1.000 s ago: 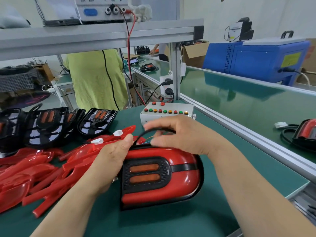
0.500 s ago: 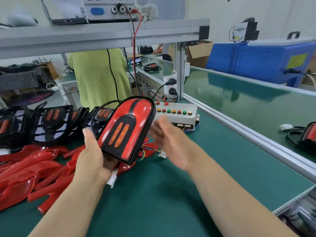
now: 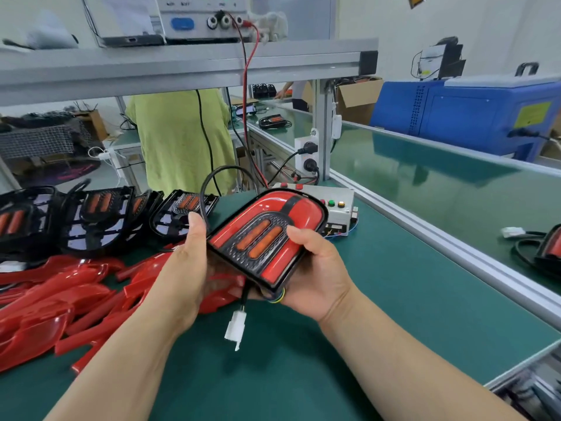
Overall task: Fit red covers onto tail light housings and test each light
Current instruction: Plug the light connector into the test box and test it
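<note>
Nearest me, a white plug (image 3: 234, 329) dangles on its cable above the green table (image 3: 303, 375). My left hand (image 3: 182, 268) and right hand (image 3: 315, 271) both grip the tail light (image 3: 267, 235), thumbs on its edges, fingers curled beneath, holding it tilted above the table. Loose red covers (image 3: 60, 299) lie to the left. Behind are black housings (image 3: 91, 217) and the button box (image 3: 340, 214).

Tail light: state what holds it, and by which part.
Both hands hold the tail light: the left hand grips its left edge, the right hand its lower right edge, thumb on the face. The connector hangs free.
</note>
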